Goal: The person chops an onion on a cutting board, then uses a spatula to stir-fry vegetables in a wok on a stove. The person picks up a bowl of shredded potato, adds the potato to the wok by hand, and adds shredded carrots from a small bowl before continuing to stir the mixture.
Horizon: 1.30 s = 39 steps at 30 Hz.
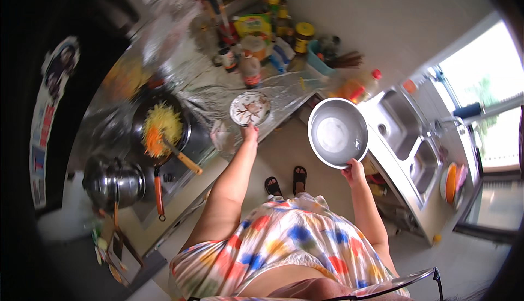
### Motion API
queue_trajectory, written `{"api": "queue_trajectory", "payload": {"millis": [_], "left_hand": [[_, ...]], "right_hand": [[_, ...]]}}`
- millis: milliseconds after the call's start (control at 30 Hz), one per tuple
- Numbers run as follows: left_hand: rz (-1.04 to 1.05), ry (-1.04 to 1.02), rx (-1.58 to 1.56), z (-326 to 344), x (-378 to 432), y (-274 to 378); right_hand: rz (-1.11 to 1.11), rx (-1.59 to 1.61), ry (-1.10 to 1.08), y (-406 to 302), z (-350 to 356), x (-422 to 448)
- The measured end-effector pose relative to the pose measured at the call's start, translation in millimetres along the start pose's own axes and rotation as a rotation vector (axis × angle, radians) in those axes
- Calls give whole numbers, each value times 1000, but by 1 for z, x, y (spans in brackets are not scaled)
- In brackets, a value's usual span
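Observation:
My left hand (250,132) grips the near rim of a small round white plate (241,106). Brown and reddish patches mark the plate's face; whether they are a printed pattern or food is unclear. In my right hand (353,170) is a wide stainless steel bowl (337,133), held by its near rim over the floor beside the sink counter. It looks empty, with a shiny inside. To the left, a wok (186,127) on the stove holds yellow and orange shreds (166,125). A wooden-handled spatula (188,162) rests in it.
A lidded steel pot (114,182) stands left of the wok's orange handle (159,194). Bottles, jars (304,36) and a teal basket (319,59) crowd the back corner. A double-basin sink (399,125) lies right, with an oil bottle (368,84) near it.

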<state>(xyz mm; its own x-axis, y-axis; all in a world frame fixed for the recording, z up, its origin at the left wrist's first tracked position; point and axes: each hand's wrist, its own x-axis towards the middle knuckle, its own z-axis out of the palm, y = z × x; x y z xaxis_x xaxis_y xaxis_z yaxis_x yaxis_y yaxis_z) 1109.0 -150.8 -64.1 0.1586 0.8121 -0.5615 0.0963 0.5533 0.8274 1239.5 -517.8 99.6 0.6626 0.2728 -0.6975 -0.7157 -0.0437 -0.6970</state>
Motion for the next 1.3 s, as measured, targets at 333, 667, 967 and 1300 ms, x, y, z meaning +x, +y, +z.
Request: {"api": "queue_trajectory", "payload": {"millis": [333,667,967,1300], "left_hand": [[-492,-243,-191,55,-58,-4],[-298,-762,-64,163,-191,11],[-192,-795,-24,262,-285,-9],[-160,-725,67,307,-318,-12]], "right_hand": [[-16,305,230,-8,-85,-18],[-112,374,319,-60,-189,42],[-72,275,235,-100,-280,145],[123,350,226,-94,-313,291]]}}
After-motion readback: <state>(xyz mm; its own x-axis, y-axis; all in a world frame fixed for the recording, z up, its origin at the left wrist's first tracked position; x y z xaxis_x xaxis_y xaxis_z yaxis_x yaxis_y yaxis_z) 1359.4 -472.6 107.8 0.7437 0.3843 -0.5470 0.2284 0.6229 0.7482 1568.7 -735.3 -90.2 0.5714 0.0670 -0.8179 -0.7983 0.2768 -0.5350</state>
